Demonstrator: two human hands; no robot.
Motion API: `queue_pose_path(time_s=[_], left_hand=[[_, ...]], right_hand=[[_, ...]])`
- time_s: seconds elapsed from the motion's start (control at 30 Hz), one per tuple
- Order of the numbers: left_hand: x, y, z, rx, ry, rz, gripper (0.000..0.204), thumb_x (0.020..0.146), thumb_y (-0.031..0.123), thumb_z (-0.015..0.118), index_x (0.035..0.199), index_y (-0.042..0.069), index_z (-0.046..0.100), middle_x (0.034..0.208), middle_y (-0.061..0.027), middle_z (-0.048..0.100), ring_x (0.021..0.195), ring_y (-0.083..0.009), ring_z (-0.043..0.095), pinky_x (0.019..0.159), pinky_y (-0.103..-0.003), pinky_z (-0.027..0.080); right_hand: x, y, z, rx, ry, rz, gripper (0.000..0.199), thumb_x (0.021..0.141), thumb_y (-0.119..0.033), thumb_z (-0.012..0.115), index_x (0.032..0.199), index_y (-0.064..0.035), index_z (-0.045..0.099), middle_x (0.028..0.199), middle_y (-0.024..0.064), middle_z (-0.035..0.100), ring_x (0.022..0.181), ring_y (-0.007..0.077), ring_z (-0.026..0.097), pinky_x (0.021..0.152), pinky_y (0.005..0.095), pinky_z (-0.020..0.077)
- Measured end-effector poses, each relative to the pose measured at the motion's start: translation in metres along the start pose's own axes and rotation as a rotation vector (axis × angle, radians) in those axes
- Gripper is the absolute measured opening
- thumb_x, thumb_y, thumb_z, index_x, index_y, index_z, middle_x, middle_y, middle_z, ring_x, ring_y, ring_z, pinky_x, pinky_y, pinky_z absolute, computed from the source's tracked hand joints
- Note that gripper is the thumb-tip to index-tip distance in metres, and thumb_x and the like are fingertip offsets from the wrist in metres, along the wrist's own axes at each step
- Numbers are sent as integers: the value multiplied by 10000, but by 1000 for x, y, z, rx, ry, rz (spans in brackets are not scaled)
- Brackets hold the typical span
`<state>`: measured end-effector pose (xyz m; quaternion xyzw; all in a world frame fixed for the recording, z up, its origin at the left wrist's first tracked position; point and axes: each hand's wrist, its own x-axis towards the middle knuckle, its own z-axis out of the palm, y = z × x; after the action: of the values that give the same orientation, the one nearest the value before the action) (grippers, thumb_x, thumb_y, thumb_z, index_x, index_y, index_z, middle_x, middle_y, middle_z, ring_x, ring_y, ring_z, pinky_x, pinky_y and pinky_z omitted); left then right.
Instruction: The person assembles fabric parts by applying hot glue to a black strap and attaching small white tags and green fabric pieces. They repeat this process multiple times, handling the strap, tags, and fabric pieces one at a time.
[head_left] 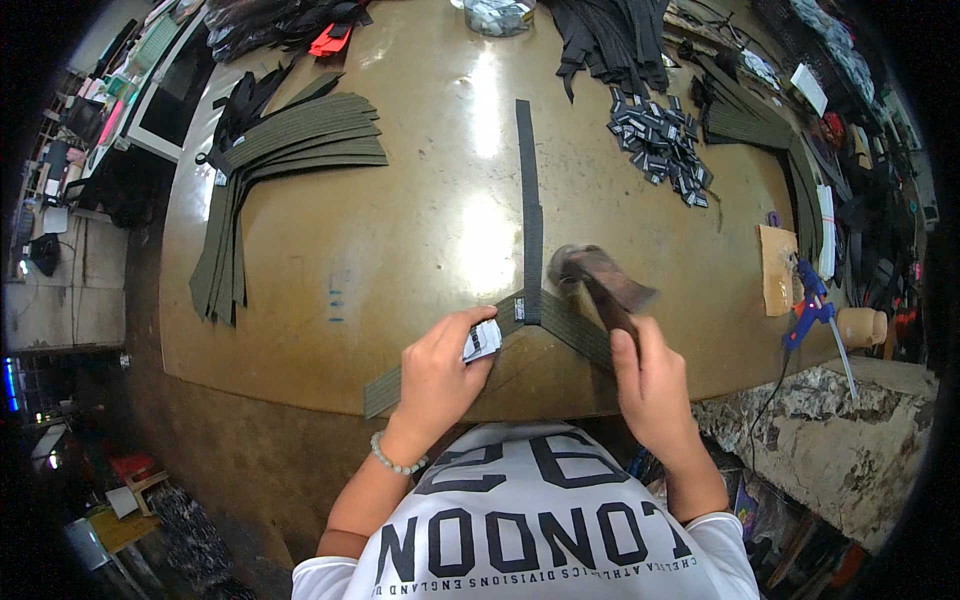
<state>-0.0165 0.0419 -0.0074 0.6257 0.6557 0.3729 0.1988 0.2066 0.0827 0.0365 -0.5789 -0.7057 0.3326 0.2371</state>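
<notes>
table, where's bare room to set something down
Bare table between the left olive straps and central dark strap, and between that strap and the tag pile. Crowded: far edge, right edge, around left hand and right hand.

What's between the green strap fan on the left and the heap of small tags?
Head view: one long dark strap lies between the green strap fan and the tag heap, with tabletop on either side of it.

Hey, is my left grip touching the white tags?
Touching: the head view shows the left grip holding the white tags between thumb and index finger.
</notes>
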Motion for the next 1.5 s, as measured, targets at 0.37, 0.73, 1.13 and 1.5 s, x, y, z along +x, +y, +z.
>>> queue_pose_path(time_s=[0.37,0.73,1.13,1.5], left_hand=[[14,30,8,250,43,-158,283,853,359,743,963,113,660,692,-122,660,611,-309,663,531,-382,499],[16,31,8,269,28,-197,221,854,298,731,975,139,637,681,-109,658,581,-332,637,495,-411,457],[12,23,-13,190,-190,-79,343,848,290,735,1117,111,621,881,-139,702,763,-336,683,616,-409,522],[16,26,-24,0,-211,117,218,898,200,688,982,19,601,779,-82,631,670,-185,620,587,-327,481]], right_hand=[[-7,18,-28,-99,91,34,308,983,-266,584,1069,29,606,934,285,656,871,456,652,747,464,521],[6,62,-55,-640,509,33,271,938,-195,633,1141,-15,632,1070,177,611,999,372,580,879,444,463],[13,4,58,-566,73,-681,448,806,-32,545,1249,9,598,1258,151,549,1156,323,505,925,403,435],[78,12,-28,344,-464,81,328,995,-252,569,1175,8,656,1025,108,699,931,153,634,857,298,501]])
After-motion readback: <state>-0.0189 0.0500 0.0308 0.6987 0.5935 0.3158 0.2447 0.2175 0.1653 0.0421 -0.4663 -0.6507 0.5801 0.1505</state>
